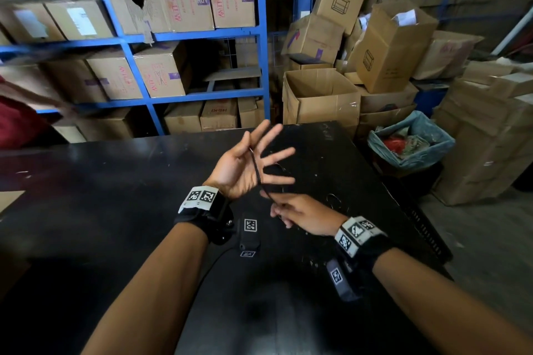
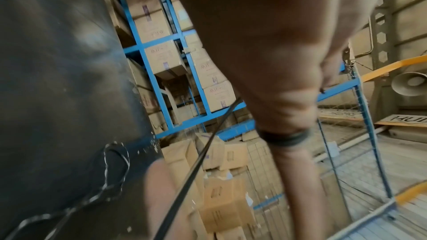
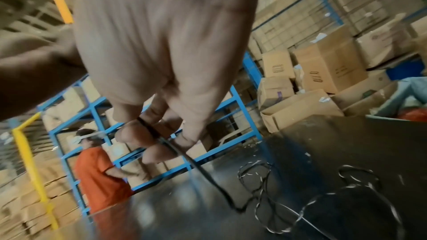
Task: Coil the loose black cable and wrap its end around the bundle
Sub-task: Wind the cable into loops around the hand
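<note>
My left hand [image 1: 245, 164] is raised above the black table [image 1: 115, 181], palm toward me, fingers straight and spread. The black cable [image 1: 257, 170] runs taut from between those fingers across the palm down to my right hand [image 1: 300, 213], which pinches it just below. In the left wrist view the cable [image 2: 284, 139] circles one finger, and a straight strand slants away from it. My right hand [image 3: 157, 43] has its fingers [image 3: 131, 134] curled round the cable [image 3: 150, 129], which drops to the table and ends in loose loops [image 3: 323, 198].
Blue shelving [image 1: 262, 37] full of cardboard boxes stands behind the table. Open boxes [image 1: 320, 95] and a bin lined with a blue bag [image 1: 412, 141] crowd the right side. A person in an orange shirt [image 3: 99, 176] works by the shelves at the left.
</note>
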